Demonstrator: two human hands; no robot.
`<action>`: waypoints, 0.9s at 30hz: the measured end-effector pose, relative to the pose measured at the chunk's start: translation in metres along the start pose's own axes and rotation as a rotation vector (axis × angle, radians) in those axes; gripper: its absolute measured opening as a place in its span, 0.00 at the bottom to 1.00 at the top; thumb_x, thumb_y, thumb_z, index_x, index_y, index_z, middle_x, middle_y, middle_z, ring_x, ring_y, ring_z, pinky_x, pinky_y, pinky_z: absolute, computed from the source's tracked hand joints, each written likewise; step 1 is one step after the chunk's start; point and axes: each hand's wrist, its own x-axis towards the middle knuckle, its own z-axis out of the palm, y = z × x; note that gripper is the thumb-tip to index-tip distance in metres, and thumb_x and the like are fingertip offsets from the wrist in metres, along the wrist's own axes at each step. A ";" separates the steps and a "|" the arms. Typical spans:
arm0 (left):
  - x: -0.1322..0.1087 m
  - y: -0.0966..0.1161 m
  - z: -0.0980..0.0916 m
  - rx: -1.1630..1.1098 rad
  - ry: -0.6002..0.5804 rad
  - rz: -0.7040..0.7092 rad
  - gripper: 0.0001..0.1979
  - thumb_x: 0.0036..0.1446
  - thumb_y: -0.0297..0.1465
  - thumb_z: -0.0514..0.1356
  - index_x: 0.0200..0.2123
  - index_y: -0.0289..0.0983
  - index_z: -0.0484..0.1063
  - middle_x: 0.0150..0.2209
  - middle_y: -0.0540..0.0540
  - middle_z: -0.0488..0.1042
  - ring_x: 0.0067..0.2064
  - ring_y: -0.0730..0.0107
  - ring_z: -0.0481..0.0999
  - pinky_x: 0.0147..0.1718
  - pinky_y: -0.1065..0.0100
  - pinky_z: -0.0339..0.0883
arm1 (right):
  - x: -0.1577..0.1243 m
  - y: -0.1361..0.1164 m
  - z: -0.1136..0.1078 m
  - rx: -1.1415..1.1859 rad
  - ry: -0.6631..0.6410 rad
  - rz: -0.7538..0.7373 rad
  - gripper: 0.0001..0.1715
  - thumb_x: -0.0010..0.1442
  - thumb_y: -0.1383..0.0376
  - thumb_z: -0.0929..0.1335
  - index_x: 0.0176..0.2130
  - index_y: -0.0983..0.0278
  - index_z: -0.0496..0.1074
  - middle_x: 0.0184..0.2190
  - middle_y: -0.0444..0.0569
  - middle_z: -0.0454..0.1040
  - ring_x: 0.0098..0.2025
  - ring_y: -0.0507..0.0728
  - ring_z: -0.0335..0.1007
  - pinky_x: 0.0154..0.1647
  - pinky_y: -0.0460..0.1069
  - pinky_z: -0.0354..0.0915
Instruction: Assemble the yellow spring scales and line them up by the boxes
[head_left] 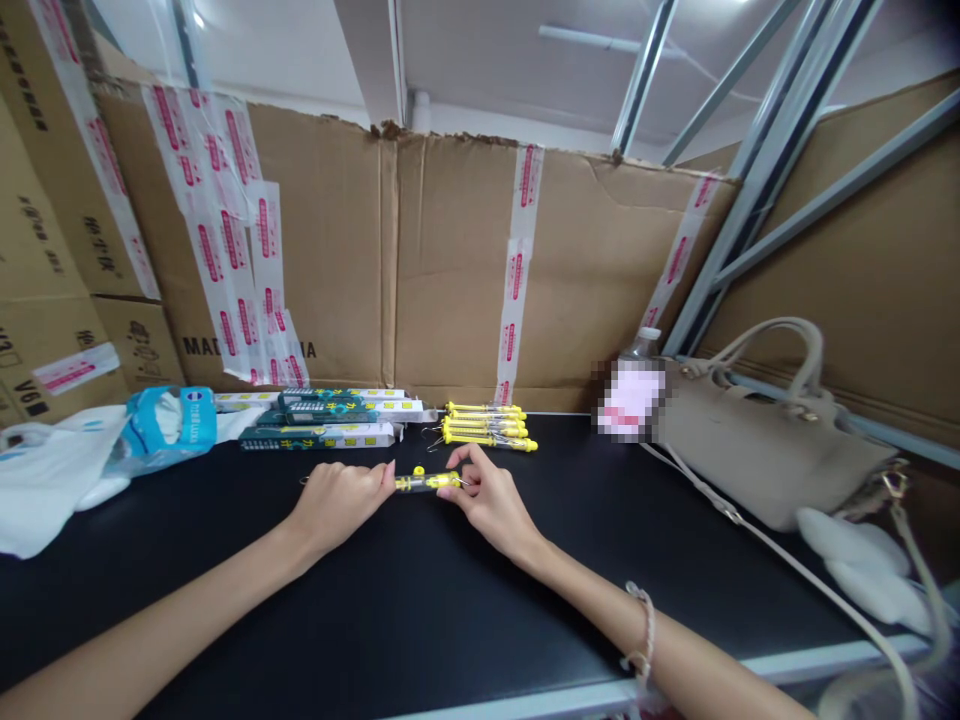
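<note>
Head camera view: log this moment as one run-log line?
Item: yellow tubular spring scale | left hand: at its end | right hand: gripping it | nearby: row of yellow spring scales

A beige handbag (pixel 757 440) is resting at two o'clock on the black table (pixel 375 620), its long strap trailing toward four o'clock, and a plastic bottle (pixel 643 345) with a blurred label is standing just beside it. A blue plastic packet (pixel 171 430) is lying against a white plastic bag (pixel 52 480) at nine o'clock. Flattened cardboard (pixel 450 270) patched with red-printed packing tape (pixel 517 270) is rising behind the table at twelve o'clock, and a metal frame (pixel 765 220) is slanting upward at one o'clock.
</note>
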 end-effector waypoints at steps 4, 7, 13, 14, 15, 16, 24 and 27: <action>0.002 0.003 -0.006 0.007 -0.073 -0.039 0.25 0.70 0.33 0.44 0.35 0.37 0.81 0.24 0.38 0.81 0.27 0.47 0.82 0.19 0.69 0.54 | 0.001 0.001 0.000 -0.005 0.010 -0.005 0.10 0.58 0.63 0.68 0.39 0.59 0.63 0.19 0.31 0.49 0.21 0.50 0.49 0.24 0.44 0.51; 0.004 0.006 -0.011 -0.004 -0.123 -0.072 0.28 0.70 0.33 0.41 0.36 0.36 0.82 0.24 0.37 0.81 0.29 0.47 0.83 0.21 0.68 0.59 | 0.002 0.002 0.001 -0.027 0.009 -0.031 0.08 0.59 0.63 0.68 0.38 0.59 0.63 0.19 0.31 0.49 0.21 0.50 0.49 0.24 0.44 0.51; 0.005 0.008 -0.015 -0.060 -0.197 -0.131 0.32 0.71 0.34 0.38 0.34 0.35 0.82 0.27 0.36 0.82 0.33 0.48 0.83 0.26 0.65 0.65 | 0.003 0.008 0.000 -0.148 -0.003 -0.122 0.10 0.62 0.64 0.68 0.42 0.59 0.63 0.20 0.32 0.50 0.21 0.50 0.52 0.24 0.44 0.55; 0.005 0.007 -0.015 -0.072 -0.204 -0.145 0.32 0.71 0.34 0.38 0.34 0.35 0.82 0.27 0.36 0.82 0.33 0.48 0.83 0.27 0.65 0.65 | 0.003 0.008 -0.001 -0.183 -0.009 -0.148 0.12 0.62 0.64 0.69 0.44 0.59 0.63 0.21 0.33 0.53 0.22 0.51 0.55 0.25 0.44 0.57; 0.004 0.007 -0.014 -0.087 -0.208 -0.159 0.31 0.71 0.34 0.38 0.34 0.35 0.82 0.27 0.36 0.82 0.33 0.49 0.83 0.27 0.65 0.65 | 0.003 0.008 -0.003 -0.221 -0.018 -0.180 0.14 0.61 0.64 0.71 0.45 0.59 0.64 0.23 0.34 0.57 0.24 0.52 0.58 0.27 0.45 0.60; 0.004 0.006 -0.013 -0.104 -0.209 -0.171 0.31 0.70 0.34 0.39 0.34 0.34 0.82 0.28 0.36 0.82 0.33 0.50 0.83 0.27 0.65 0.66 | 0.003 0.008 -0.006 -0.259 -0.031 -0.215 0.16 0.60 0.64 0.72 0.46 0.59 0.64 0.26 0.37 0.61 0.27 0.53 0.62 0.29 0.46 0.62; 0.002 -0.002 -0.006 -0.247 -0.163 -0.247 0.34 0.71 0.42 0.39 0.27 0.37 0.79 0.28 0.40 0.81 0.34 0.56 0.81 0.30 0.67 0.63 | 0.005 0.003 -0.020 -0.539 -0.028 -0.468 0.13 0.63 0.71 0.69 0.47 0.64 0.65 0.45 0.55 0.66 0.45 0.60 0.70 0.47 0.53 0.71; 0.002 -0.004 -0.005 -0.292 -0.135 -0.256 0.37 0.71 0.46 0.37 0.22 0.39 0.76 0.26 0.43 0.80 0.33 0.54 0.81 0.28 0.66 0.59 | 0.007 0.002 -0.024 -0.632 -0.005 -0.553 0.03 0.66 0.67 0.68 0.41 0.64 0.68 0.41 0.54 0.69 0.43 0.61 0.69 0.45 0.54 0.71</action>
